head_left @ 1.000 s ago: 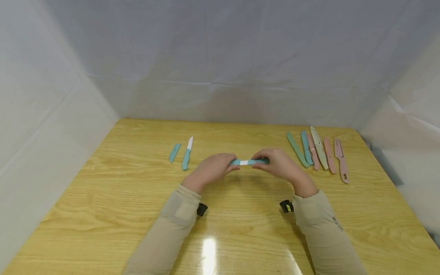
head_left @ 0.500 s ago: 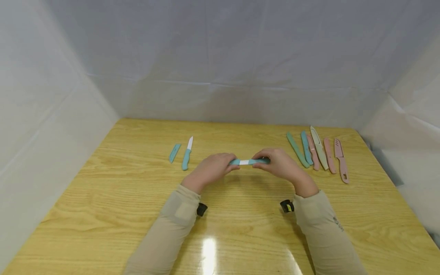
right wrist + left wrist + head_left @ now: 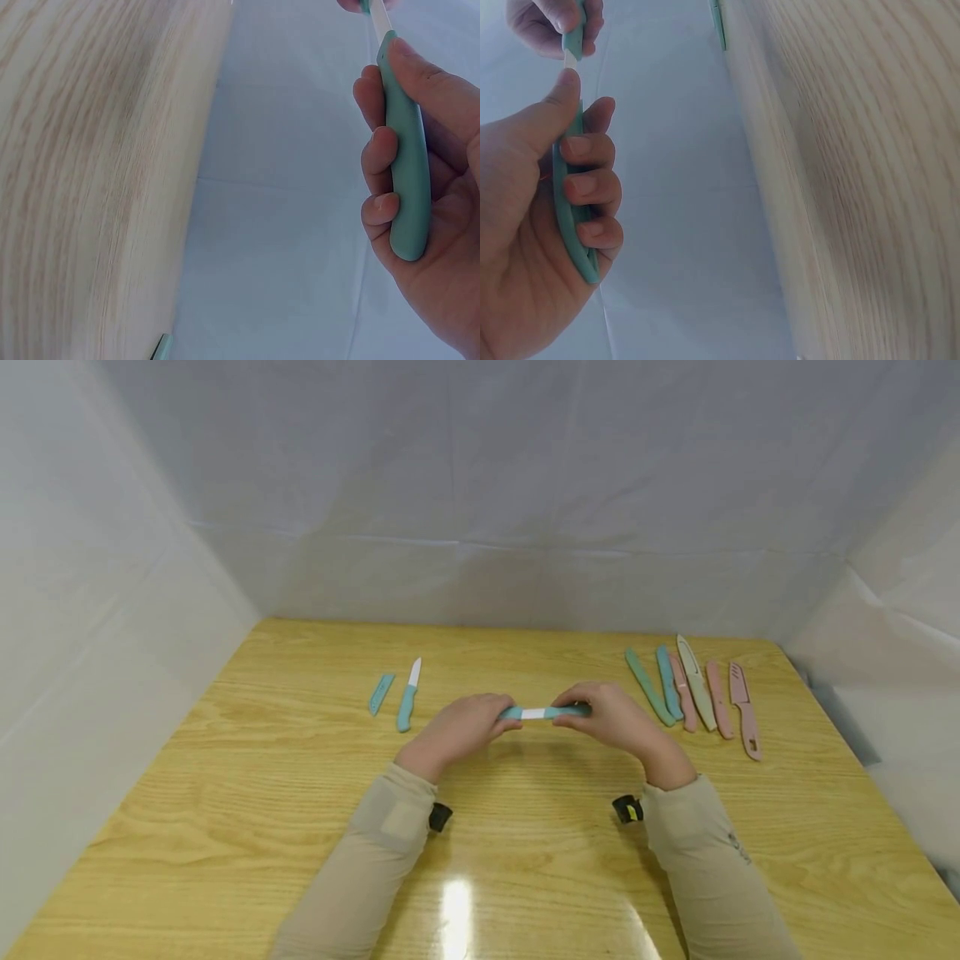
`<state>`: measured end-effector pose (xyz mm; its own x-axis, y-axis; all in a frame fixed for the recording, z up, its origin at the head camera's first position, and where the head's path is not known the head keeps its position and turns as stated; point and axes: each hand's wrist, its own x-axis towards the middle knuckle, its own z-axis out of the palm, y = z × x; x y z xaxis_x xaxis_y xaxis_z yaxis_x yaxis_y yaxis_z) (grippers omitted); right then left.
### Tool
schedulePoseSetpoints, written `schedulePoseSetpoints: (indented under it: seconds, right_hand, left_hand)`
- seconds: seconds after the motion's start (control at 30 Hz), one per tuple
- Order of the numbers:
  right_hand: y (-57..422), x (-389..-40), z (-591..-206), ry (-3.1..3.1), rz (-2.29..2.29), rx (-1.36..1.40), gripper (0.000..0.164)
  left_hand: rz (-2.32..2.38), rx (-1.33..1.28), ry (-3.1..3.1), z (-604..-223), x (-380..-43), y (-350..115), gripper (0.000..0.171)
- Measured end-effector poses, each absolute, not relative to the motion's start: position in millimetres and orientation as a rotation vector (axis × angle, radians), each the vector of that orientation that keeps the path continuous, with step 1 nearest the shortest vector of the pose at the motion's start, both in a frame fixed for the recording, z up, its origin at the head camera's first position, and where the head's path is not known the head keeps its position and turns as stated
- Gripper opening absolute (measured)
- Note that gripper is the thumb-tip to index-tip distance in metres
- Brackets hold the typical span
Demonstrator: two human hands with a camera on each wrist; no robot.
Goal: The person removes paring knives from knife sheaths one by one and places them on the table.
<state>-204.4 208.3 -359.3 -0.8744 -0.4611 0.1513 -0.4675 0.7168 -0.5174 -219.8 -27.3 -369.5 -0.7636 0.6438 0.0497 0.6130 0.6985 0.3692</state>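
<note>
In front of me, above the table, my left hand (image 3: 467,725) and right hand (image 3: 611,720) hold the two ends of one sheathed knife. The left fingers curl round a teal blade sheath (image 3: 568,202), slotted along one edge. My right hand grips the teal knife handle (image 3: 409,165), thumb along its top. A short stretch of white blade (image 3: 533,714) shows between sheath and handle; the rest is inside the sheath.
On the wooden table (image 3: 525,860), a bare blue-handled knife (image 3: 407,702) lies beside its blue sheath (image 3: 381,694) at the left. Several sheathed knives in green, blue, pink and cream, including a pink knife (image 3: 745,710), lie at the right. Pale cloth walls (image 3: 480,485) surround the table.
My right hand has shifted very slightly right with the handle, and the white stretch of blade between the hands looks a little longer. My left hand stays almost still.
</note>
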Motion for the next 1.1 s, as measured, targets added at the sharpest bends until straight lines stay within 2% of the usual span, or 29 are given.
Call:
schedulePoseSetpoints:
  seconds: [1.1]
  right_hand:
    - [210.0, -204.8, -359.0, -2.916, 0.886, 0.758, 0.02]
  left_hand:
    - [0.564, 1.038, 2.82, -371.7, -222.8, -27.2, 0.022]
